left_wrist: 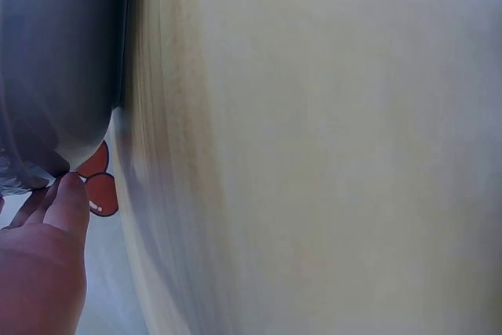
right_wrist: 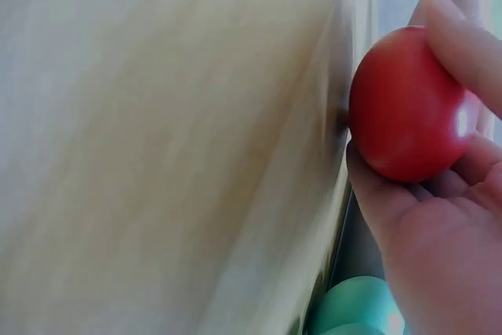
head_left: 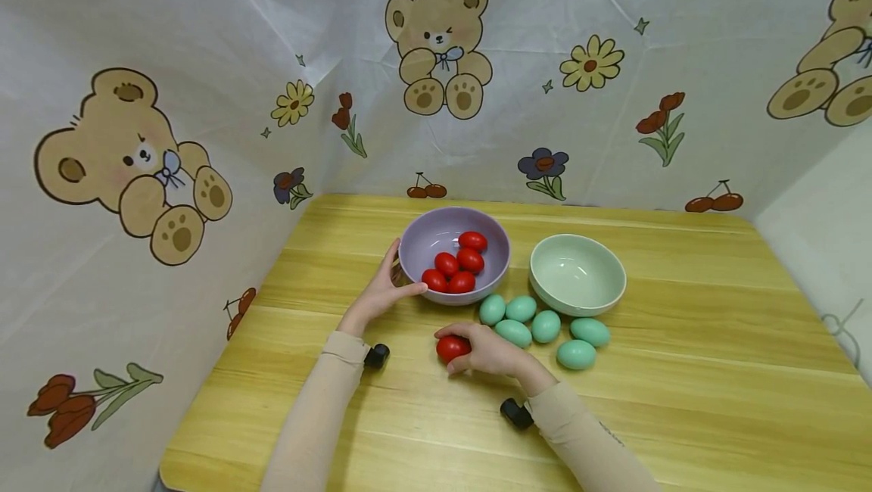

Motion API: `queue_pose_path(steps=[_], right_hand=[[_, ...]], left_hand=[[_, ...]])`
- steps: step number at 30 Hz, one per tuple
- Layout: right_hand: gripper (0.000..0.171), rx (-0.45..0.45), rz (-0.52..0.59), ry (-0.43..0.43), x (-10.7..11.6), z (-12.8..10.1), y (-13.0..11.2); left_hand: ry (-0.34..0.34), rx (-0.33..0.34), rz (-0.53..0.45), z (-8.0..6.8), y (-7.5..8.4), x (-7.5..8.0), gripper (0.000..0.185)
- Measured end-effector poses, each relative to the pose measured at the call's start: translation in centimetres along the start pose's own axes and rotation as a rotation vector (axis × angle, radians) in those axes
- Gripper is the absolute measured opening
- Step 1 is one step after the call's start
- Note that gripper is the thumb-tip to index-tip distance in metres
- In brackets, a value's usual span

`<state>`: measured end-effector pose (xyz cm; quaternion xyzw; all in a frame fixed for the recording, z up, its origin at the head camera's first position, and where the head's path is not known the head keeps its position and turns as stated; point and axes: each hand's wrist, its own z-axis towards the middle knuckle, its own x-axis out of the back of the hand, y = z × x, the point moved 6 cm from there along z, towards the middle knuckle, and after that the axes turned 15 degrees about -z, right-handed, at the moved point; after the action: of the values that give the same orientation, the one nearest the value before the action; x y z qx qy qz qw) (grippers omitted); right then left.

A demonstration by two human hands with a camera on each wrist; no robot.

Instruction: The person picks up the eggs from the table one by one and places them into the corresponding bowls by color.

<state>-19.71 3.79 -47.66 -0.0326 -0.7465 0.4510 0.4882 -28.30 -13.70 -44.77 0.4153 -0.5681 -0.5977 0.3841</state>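
Note:
Thumb and fingers of my left hand point(head_left: 376, 295) hold the left side of a purple bowl point(head_left: 425, 238), the thumb at its front rim. In the left wrist view, fingertips point(left_wrist: 70, 198) touch the outside of the bowl point(left_wrist: 55, 45). Several red eggs point(head_left: 470, 260) lie inside it. Just in front of that bowl, my right hand point(head_left: 496, 352) grips another red egg point(head_left: 452, 349) between thumb and fingers, low over the table. The right wrist view shows this egg point(right_wrist: 408, 107) close up; whether it touches the table I cannot tell.
A pale green bowl point(head_left: 575, 276) with nothing in it stands right of the purple one. Several green eggs point(head_left: 576, 354) lie in front of the bowls, close beside my right hand. The wooden table point(head_left: 715, 356) meets a bear-print cloth point(head_left: 504, 144) at the back and left.

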Motion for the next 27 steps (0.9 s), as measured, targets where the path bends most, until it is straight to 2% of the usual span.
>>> queue_pose_path(steps=[9, 14, 20, 27], right_hand=[[0.052, 0.046, 0.038, 0.044, 1.3, -0.2, -0.7], [0.053, 0.071, 0.071, 0.048, 3.0, -0.4, -1.8], [0.054, 0.1, 0.057, 0.122, 5.8, -0.1, -2.4], [0.056, 0.039, 0.081, 0.168, 8.5, 0.8, -1.8]], left_hand=[[-0.006, -0.016, 0.005, 0.1, 0.0, 0.0, 0.104], [-0.011, -0.016, -0.002, 0.1, -0.1, 0.1, 0.104], [-0.018, -0.024, -0.012, 0.1, -0.1, 0.0, 0.104], [-0.025, -0.03, -0.021, 0.1, -0.1, -0.1, 0.104]])
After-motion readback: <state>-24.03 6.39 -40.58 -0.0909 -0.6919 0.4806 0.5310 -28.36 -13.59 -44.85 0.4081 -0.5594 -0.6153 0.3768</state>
